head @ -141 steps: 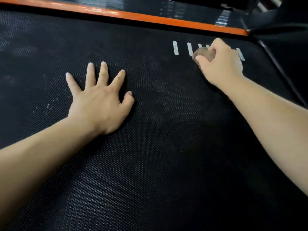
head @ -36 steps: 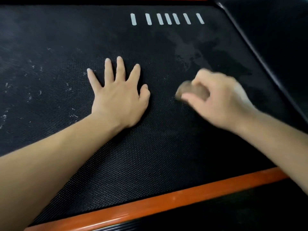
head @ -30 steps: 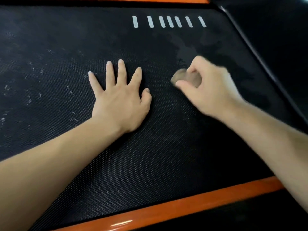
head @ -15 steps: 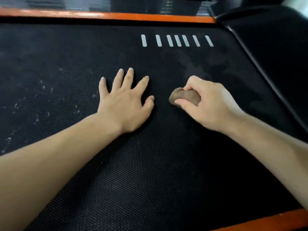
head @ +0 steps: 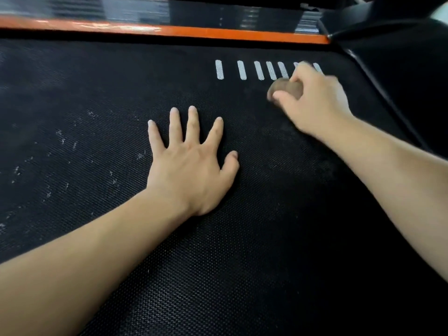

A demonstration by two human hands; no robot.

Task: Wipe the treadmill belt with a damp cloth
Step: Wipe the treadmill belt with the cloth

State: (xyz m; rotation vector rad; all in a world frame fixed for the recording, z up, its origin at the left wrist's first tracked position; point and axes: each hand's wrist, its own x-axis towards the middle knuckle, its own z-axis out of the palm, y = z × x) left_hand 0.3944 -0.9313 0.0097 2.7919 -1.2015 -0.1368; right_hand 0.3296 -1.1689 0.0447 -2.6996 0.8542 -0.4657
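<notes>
Orange strip [head: 218, 34] along the far edge, glossy dark panel [head: 135, 10] beyond, black cover [head: 400, 57] at right

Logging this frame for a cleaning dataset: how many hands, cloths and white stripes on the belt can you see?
Hands: 2, the left hand flat on the belt, the right hand gripping the cloth.
Cloths: 1, brown.
White stripes: 7, two partly behind the right hand.
Total: 10.

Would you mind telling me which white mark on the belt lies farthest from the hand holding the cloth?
The leftmost mark, at the far end of the row from the right hand, which grips the brown cloth.
</notes>
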